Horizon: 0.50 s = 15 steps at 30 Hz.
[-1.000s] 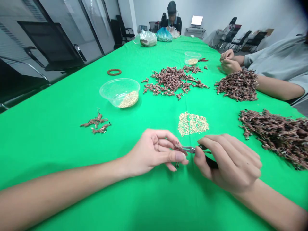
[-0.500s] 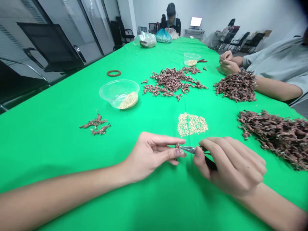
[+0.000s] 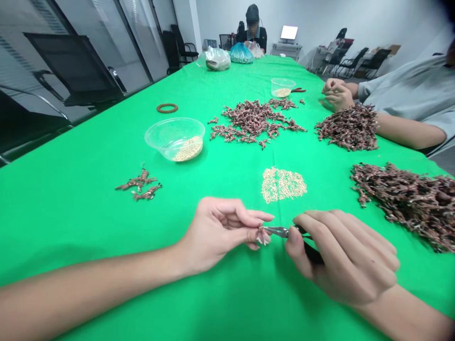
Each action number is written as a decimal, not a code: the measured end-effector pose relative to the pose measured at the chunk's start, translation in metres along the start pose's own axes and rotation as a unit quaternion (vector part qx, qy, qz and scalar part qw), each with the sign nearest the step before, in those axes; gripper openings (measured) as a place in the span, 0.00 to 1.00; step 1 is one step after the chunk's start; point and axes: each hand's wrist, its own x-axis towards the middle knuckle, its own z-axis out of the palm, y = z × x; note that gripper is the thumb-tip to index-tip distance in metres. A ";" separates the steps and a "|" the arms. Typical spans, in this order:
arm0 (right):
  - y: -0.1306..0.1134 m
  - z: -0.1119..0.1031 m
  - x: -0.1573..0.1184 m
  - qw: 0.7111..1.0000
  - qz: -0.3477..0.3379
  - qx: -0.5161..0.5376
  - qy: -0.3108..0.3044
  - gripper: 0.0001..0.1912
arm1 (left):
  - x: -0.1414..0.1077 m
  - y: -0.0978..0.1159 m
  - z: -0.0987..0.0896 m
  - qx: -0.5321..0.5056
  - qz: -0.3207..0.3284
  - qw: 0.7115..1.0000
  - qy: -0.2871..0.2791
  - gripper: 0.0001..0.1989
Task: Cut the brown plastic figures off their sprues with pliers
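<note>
Between its thumb and fingers my left hand (image 3: 216, 234) pinches a small brown figure (image 3: 262, 235), mostly hidden by the fingertips. My right hand (image 3: 344, 255) is wrapped round black-handled pliers (image 3: 280, 231), whose metal tips point left and touch the figure. Just beyond my hands small gold-coloured pieces (image 3: 284, 183) lie spread on the green cloth (image 3: 227, 170). A clear bowl (image 3: 159, 137) with more gold pieces is further left. Several brown figures (image 3: 142, 183) lie at the left, and a large pile of them (image 3: 412, 203) at the right.
More brown figures (image 3: 254, 118) lie mid-table. Behind them are a second clear bowl (image 3: 283, 85) and red-handled pliers (image 3: 300, 90). A brown ring (image 3: 167, 108) is at the left. Another person's hands (image 3: 337, 94) are at the right near another pile (image 3: 348, 128). Bags (image 3: 217, 59) and a seated person (image 3: 253, 33) are at the far end.
The pliers' tips and my right hand are slightly lower. The figure in my left hand has turned and hangs lower between the fingertips. My left index finger is more bent.
</note>
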 end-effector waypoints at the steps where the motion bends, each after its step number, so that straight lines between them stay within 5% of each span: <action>1: -0.001 0.000 0.000 1.000 0.011 0.011 -0.005 0.07 | 0.000 0.000 0.000 0.003 0.000 1.000 -0.001 0.06; 5: -0.006 0.000 0.000 0.993 0.087 0.072 -0.042 0.03 | -0.002 0.000 0.000 0.023 0.015 1.000 -0.006 0.07; 10: -0.012 -0.004 0.006 0.957 0.203 0.170 -0.116 0.12 | -0.003 0.002 0.001 0.050 0.039 0.998 -0.017 0.08; 13: -0.012 -0.007 0.007 0.892 0.308 0.245 -0.223 0.21 | -0.003 0.004 0.003 0.072 0.059 0.995 -0.029 0.09; 15: -0.011 -0.008 0.006 0.804 0.388 0.317 -0.320 0.24 | -0.002 0.005 0.004 0.102 0.084 0.991 -0.036 0.10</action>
